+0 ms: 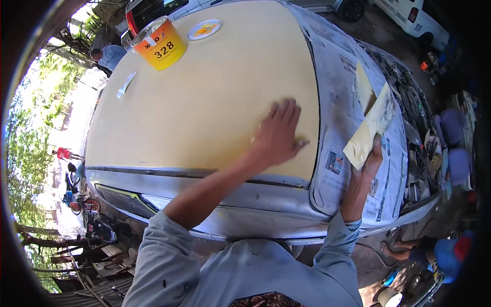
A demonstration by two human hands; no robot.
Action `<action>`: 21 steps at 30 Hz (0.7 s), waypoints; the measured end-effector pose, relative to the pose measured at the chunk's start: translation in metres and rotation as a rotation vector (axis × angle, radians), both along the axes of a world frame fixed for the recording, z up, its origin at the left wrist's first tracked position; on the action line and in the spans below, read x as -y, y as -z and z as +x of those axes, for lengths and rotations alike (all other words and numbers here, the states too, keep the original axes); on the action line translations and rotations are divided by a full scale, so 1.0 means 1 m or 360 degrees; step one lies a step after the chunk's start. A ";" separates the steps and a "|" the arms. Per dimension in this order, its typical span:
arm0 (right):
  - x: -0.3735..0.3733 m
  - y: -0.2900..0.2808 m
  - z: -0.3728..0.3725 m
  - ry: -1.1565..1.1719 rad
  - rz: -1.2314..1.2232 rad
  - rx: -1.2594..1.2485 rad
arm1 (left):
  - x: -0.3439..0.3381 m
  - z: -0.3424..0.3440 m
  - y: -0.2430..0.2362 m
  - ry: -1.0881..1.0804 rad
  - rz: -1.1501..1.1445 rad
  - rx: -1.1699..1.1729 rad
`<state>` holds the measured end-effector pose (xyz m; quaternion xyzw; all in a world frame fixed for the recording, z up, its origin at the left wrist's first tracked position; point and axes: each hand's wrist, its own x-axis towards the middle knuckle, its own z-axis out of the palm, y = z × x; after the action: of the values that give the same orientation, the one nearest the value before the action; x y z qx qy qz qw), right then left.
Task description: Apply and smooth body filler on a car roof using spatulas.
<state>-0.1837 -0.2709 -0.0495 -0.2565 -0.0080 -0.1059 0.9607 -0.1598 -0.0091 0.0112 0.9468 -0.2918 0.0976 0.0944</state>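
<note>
My left hand (281,130) lies flat, thumb out, on a beige-coated car roof (215,87), beside a darker yellowish patch; whether anything is under my palm I cannot tell. My right hand (371,161) grips a folded, crumpled cream sheet (371,123) over the newspaper-masked windscreen area (332,169). Another cream piece (364,87) stands behind it. A yellow-orange can (166,53), an oval lid (204,29) with yellow smears and a small pale tube (126,84) lie toward the far left of the roof.
The open engine bay (414,153) is at right. A crouching person (445,256) is at lower right, another (110,57) behind the roof, one in red (64,153) at left near motorbikes (89,204). Parked vehicles (409,15) stand beyond. A hose (373,256) lies on the ground.
</note>
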 end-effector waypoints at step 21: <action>-0.002 -0.009 -0.012 0.0149 0.0006 -0.0146 | 0.040 0.205 0.015 -0.0386 0.0070 -0.0001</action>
<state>-0.1960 -0.2691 -0.0400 -0.2593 0.0483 -0.1388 0.9545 0.0450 -0.0495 -0.0035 0.9770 -0.1773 0.1016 0.0611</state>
